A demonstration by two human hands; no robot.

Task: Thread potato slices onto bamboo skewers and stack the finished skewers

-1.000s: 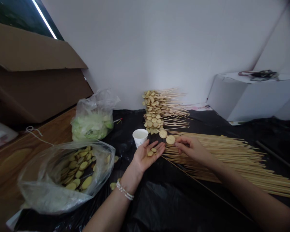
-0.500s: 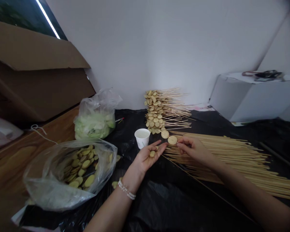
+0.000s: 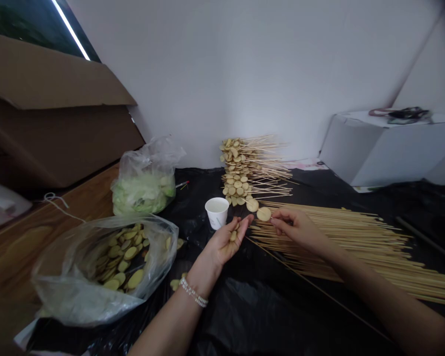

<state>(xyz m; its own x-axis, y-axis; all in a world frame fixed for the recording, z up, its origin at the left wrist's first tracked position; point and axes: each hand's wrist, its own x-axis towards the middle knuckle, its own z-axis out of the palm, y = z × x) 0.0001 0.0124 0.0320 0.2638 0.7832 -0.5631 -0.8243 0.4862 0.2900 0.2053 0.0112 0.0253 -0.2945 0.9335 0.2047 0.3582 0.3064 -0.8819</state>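
Observation:
My left hand [image 3: 225, 241] is turned palm up and cupped, with a few small potato slices [image 3: 233, 236] lying in it. My right hand [image 3: 294, 226] pinches a thin bamboo skewer, most of which its fingers hide. Two round potato slices [image 3: 264, 213] are threaded on that skewer, pointing left, just beyond my left fingertips. Behind them lies a pile of threaded potato skewers [image 3: 239, 180], slices to the left and sticks to the right. Bare bamboo skewers [image 3: 348, 242] spread in a wide bundle under my right hand and forearm.
A white paper cup [image 3: 217, 213] stands behind my left hand. To the left are an open plastic bag [image 3: 159, 277] of potato slices and a bag of pale green vegetable [image 3: 144, 190]. Black plastic sheeting [image 3: 240, 316] covers the surface. A cardboard box [image 3: 59, 133] and white box [image 3: 393, 148] stand farther back.
My left hand's fingers have curled up more around the loose slices. The right hand and its skewer stay almost in place.

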